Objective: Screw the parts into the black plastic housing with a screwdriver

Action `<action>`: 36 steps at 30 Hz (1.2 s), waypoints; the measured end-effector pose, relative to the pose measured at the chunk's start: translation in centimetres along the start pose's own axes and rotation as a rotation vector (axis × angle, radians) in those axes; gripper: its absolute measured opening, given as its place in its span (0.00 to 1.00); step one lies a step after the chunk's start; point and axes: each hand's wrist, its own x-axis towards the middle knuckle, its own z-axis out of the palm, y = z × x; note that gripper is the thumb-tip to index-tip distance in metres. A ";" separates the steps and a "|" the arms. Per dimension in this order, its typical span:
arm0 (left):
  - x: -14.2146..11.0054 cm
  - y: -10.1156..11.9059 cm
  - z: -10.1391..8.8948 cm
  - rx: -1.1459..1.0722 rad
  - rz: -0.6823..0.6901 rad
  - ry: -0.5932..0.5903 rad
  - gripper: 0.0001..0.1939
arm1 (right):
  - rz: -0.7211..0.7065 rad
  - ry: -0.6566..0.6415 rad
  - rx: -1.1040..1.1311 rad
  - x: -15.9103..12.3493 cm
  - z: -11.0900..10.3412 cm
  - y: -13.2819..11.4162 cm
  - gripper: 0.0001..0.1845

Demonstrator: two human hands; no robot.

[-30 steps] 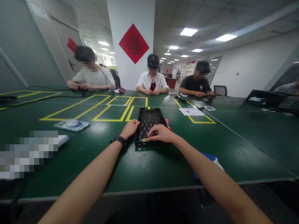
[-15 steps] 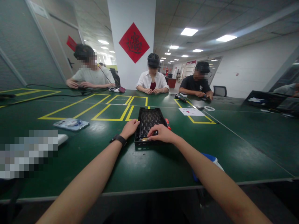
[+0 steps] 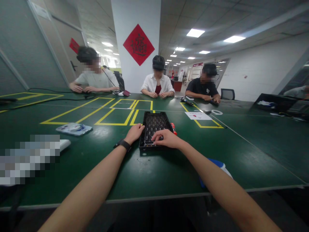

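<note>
A black plastic case (image 3: 156,124), open at the top and lined with rows of round holes, lies on the green table (image 3: 120,180). My left hand (image 3: 135,132) grips its left wall, the fingers partly hidden by the edge. Over the near end, my right hand (image 3: 166,138) reaches in with curled fingers and the thumb close to the index. Whatever is between these fingertips is too small to make out. Red cylindrical objects (image 3: 173,129) lie against the case's right side.
A patterned phone-like object (image 3: 74,129) lies to the left. Beneath my right forearm is a blue and white object (image 3: 217,163). A paper sheet (image 3: 198,116) and a white ring (image 3: 216,112) lie farther right. Yellow tape (image 3: 111,124) marks the table. Three people sit opposite.
A small tan piece seen by my right fingertips at the near end of the case no longer shows clearly. My right fingers have curled slightly; my left hand stays put.
</note>
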 end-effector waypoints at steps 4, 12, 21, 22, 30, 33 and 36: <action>0.1 0.0 0.0 0.003 0.003 0.000 0.16 | -0.008 0.017 -0.009 0.0 0.1 0.1 0.12; 0.1 0.0 0.0 -0.002 0.006 0.003 0.16 | -0.080 -0.025 -0.085 -0.2 -0.4 -0.6 0.11; -0.1 0.3 -0.2 0.014 -0.007 -0.002 0.16 | -0.111 -0.072 -0.069 -0.3 -0.7 -1.6 0.12; -0.1 0.3 -0.2 0.016 -0.004 -0.004 0.16 | -0.114 -0.073 -0.063 -0.2 -0.8 -1.6 0.13; 0.0 0.1 -0.1 0.039 -0.003 -0.003 0.16 | -0.079 -0.027 0.022 -0.1 -0.8 -1.1 0.16; 0.0 0.1 0.0 0.024 -0.006 -0.007 0.16 | -0.083 -0.022 -0.019 -0.2 -0.7 -1.2 0.14; 0.0 0.1 -0.1 0.007 0.001 -0.010 0.16 | -0.137 0.021 -0.128 -0.2 -0.7 -1.3 0.13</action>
